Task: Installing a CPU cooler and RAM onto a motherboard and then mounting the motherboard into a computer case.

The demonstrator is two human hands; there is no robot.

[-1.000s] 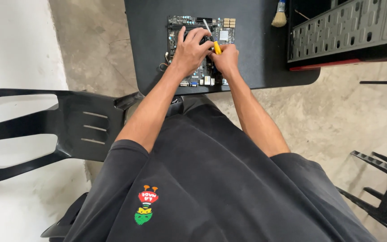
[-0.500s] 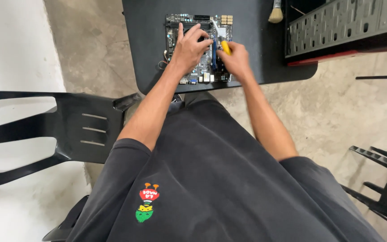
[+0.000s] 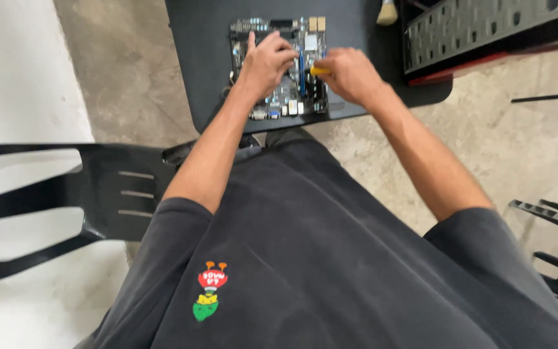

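Left hand (image 3: pixel 267 61) spread flat, pinning circuit board (image 3: pixel 279 68) on black bench (image 3: pixel 195 64); right hand (image 3: pixel 350 74), at 3 o'clock, clamped around yellow-handled screwdriver (image 3: pixel 320 70). Best kept vertical, board steady.

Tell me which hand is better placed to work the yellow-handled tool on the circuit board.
The right hand, probably. It already grips the yellow-handled tool over the circuit board. The left hand lies flat on the board and seems only to steady it.
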